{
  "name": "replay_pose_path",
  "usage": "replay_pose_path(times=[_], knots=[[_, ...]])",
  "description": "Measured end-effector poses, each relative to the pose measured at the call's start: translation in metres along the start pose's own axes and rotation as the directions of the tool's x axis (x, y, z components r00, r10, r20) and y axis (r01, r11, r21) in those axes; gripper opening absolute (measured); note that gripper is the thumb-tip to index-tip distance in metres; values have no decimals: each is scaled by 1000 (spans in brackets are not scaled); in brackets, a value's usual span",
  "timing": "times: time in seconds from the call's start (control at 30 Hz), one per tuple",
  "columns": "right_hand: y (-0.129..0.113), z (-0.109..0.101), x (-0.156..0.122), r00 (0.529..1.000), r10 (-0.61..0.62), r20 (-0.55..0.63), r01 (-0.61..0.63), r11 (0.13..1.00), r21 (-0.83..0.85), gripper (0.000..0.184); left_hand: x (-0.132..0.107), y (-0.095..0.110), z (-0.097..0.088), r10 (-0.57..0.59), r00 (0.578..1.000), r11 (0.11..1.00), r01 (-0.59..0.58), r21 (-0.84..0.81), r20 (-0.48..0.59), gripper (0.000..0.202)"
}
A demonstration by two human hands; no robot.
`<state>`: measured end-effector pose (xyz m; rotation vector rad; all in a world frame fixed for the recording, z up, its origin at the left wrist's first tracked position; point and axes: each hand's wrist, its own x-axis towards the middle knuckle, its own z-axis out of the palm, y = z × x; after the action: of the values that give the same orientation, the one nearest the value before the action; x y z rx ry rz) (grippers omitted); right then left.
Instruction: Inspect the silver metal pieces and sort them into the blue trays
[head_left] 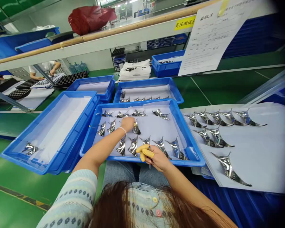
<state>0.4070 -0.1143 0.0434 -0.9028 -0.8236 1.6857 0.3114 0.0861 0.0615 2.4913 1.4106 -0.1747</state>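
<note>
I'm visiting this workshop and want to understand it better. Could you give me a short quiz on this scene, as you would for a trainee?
1. What are the yellow covers on the fingers of the right hand called?
2. True or false: a bracelet circles the wrist of the left hand.
3. Where does the white sheet holding polished metal pieces lie in relation to the blue tray under the hands? A: left of it. B: right of it. C: behind it.

Key: 1. finger cots; 2. true; 3. B.

Yellow label (184, 22) on the white rail (114, 39), reading 高压测试, last character unclear; paper sheet (209, 38) too blurred to read
</note>
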Motion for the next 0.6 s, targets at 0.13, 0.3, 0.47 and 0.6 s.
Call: replay_pose_path(times=[0.13,0.3,0.47,0.6], knots=[[-5,-10,-2,978,-135,-157,146,987,64,43,-20,0,-27,10,995,990,-24,-140,-102,19],[-35,-21,-1,913,-241,-330,284,955,88,40,-87,-2,-53,183,961,850,-260,-459,-207,19],[-53,9,-3,965,-256,-48,249,960,-126,47,-139,9,-43,299,840,216,-522,-825,-453,36],[-55,28,-8,900,-432,50,429,863,-266,44,-159,16,-30,203,850,180,-521,-834,-487,31]])
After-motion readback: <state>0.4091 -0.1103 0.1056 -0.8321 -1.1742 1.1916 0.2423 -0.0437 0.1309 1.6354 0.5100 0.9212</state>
